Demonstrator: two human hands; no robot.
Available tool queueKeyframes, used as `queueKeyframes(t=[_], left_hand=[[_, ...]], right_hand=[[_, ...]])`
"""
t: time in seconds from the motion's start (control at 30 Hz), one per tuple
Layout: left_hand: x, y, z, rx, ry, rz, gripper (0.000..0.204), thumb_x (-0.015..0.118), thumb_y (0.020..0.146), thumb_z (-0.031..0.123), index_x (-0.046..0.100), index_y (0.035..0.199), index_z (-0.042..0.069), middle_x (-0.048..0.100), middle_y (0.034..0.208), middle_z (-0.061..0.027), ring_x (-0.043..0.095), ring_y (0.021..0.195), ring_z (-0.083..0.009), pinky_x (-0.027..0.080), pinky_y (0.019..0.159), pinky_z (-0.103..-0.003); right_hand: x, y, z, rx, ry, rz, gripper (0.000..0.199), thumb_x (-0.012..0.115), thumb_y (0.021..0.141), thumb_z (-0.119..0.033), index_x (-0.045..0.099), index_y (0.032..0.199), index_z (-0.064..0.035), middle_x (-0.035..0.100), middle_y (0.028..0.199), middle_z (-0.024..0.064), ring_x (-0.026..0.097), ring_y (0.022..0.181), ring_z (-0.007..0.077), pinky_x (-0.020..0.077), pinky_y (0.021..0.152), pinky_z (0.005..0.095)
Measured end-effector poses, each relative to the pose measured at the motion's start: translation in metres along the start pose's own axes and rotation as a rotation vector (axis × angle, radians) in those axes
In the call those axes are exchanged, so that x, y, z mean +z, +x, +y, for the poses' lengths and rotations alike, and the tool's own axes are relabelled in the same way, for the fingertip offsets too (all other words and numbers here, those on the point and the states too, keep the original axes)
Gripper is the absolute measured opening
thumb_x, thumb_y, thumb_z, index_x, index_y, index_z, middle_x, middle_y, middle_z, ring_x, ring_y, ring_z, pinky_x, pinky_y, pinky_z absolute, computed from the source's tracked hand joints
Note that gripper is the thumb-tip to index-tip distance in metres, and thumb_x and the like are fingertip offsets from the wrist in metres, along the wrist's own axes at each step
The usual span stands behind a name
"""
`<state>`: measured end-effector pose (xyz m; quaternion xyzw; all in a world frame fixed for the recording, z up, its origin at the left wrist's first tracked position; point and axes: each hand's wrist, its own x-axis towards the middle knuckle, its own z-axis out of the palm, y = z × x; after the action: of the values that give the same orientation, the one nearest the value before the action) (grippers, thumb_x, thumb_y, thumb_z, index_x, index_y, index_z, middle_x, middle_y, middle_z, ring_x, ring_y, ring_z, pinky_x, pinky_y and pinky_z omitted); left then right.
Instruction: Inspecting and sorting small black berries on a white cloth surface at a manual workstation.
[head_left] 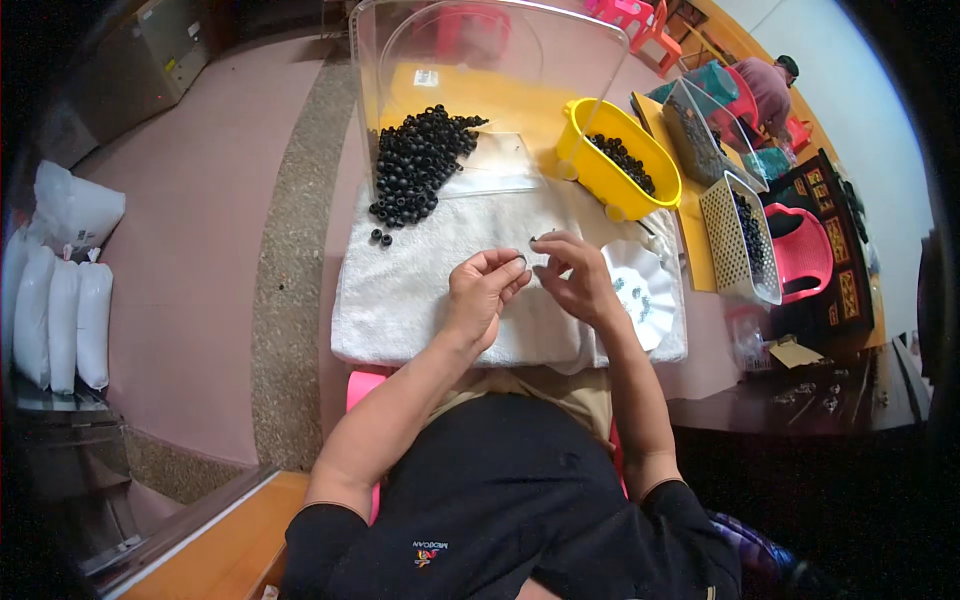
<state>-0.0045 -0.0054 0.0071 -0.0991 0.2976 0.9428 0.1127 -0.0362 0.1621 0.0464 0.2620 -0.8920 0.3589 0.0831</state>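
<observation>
My left hand (pixel 484 292) and my right hand (pixel 572 272) meet over a white towel (pixel 420 290) on the table. The fingertips of both pinch a small thin metal part (pixel 528 248) between them; its exact shape is too small to tell. A pile of several black rings (pixel 418 160) lies at the towel's far left, partly under a clear plastic shield (pixel 490 60). A white scalloped dish (pixel 640 290) with a few small pieces sits just right of my right hand.
A yellow tub (pixel 612 175) holding black rings stands at the back right. Beyond it are a beige perforated basket (pixel 735 240) and a red chair (pixel 805 255). White filled bags (pixel 60 300) lean at the far left. A person (pixel 765 90) sits far right.
</observation>
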Motion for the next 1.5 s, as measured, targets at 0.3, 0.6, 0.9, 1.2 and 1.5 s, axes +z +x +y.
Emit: queueKeyframes(t=[0.3,0.6,0.9,1.2,1.5], left_hand=[[0.0,-0.003,-0.009,-0.035,0.058,-0.121,0.014,0.067,0.084,-0.002,0.062,0.097,0.002,0.065,0.092,-0.0068,0.064,0.082,-0.0136,0.054,0.077,-0.025],[0.008,-0.008,-0.001,-0.142,0.146,-0.173,0.014,0.067,0.087,0.001,0.061,0.1,0.001,0.066,0.096,-0.0085,0.065,0.086,-0.0165,0.057,0.081,-0.03],[0.007,-0.01,-0.01,-0.164,0.18,-0.2,0.015,0.067,0.087,0.003,0.061,0.101,0.001,0.065,0.094,-0.0085,0.065,0.083,-0.0168,0.058,0.079,-0.031],[0.008,-0.01,-0.01,-0.168,0.162,-0.184,0.012,0.067,0.086,0.001,0.063,0.098,0.001,0.064,0.087,-0.0055,0.064,0.08,-0.0144,0.057,0.081,-0.032],[0.006,-0.009,-0.014,-0.175,0.201,-0.199,0.013,0.066,0.087,0.003,0.061,0.099,0.003,0.065,0.087,-0.0073,0.065,0.082,-0.0162,0.057,0.083,-0.033]], right_hand=[[0.005,-0.028,-0.019,-0.067,0.163,0.124,0.033,0.072,0.073,0.005,0.065,0.105,-0.0002,0.064,0.097,0.0123,0.065,0.074,0.0193,0.053,0.068,0.0276],[0.003,-0.035,-0.014,-0.062,0.274,0.168,0.022,0.07,0.076,0.006,0.062,0.096,0.0005,0.062,0.091,0.0111,0.064,0.077,0.0187,0.0519,0.066,0.0271],[-0.001,-0.057,-0.005,0.137,0.474,0.112,0.022,0.07,0.08,0.004,0.063,0.1,-0.0008,0.062,0.089,0.0077,0.06,0.074,0.0134,0.0489,0.064,0.0249],[-0.087,-0.088,0.033,0.3,-0.118,0.12,0.013,0.064,0.081,0.005,0.068,0.093,0.0003,0.068,0.086,0.0097,0.066,0.076,0.0187,0.0511,0.07,0.028],[-0.09,-0.103,0.048,0.275,-0.424,-0.039,0.016,0.062,0.076,0.001,0.069,0.09,-0.0015,0.067,0.092,0.0142,0.065,0.086,0.0343,0.0511,0.079,0.0381]])
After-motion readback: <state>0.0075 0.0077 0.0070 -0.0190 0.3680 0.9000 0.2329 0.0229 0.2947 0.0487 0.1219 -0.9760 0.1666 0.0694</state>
